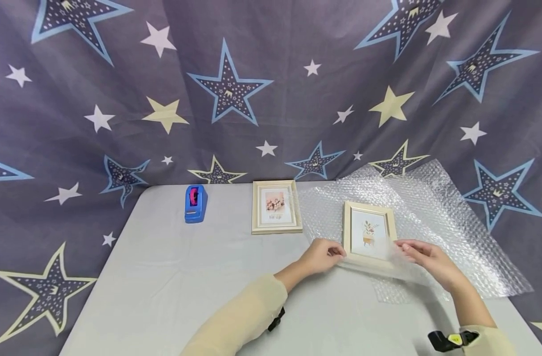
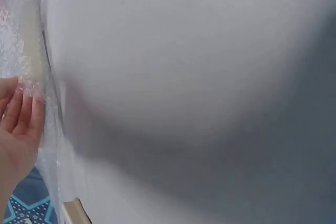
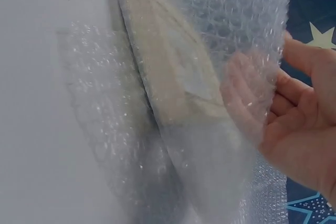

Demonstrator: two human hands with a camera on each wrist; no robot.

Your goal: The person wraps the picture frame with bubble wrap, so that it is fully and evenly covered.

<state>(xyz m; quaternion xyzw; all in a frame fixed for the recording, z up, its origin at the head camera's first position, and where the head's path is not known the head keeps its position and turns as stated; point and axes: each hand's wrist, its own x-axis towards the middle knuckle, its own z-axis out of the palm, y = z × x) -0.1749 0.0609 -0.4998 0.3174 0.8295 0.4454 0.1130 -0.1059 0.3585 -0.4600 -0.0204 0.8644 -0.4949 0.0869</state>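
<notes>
A cream picture frame [image 1: 369, 233] with a plant print lies on a sheet of bubble wrap [image 1: 453, 222] at the right of the table. The near edge of the wrap is folded up over the frame's lower part. At the frame's lower left corner, my left hand [image 1: 322, 255] pinches that folded edge; the left wrist view shows its fingers [image 2: 23, 114] against the wrap. My right hand [image 1: 431, 259] grips the wrap by the lower right corner, thumb and fingers on either side of the film. Through the film, the right wrist view shows the frame [image 3: 168, 98] blurred.
A second cream picture frame [image 1: 276, 206] with a floral print lies left of the wrap near the back edge. Farther left stands a blue tape dispenser [image 1: 195, 203] with a pink roll. A star-patterned curtain [image 1: 271, 99] hangs behind the white table [image 1: 173, 287].
</notes>
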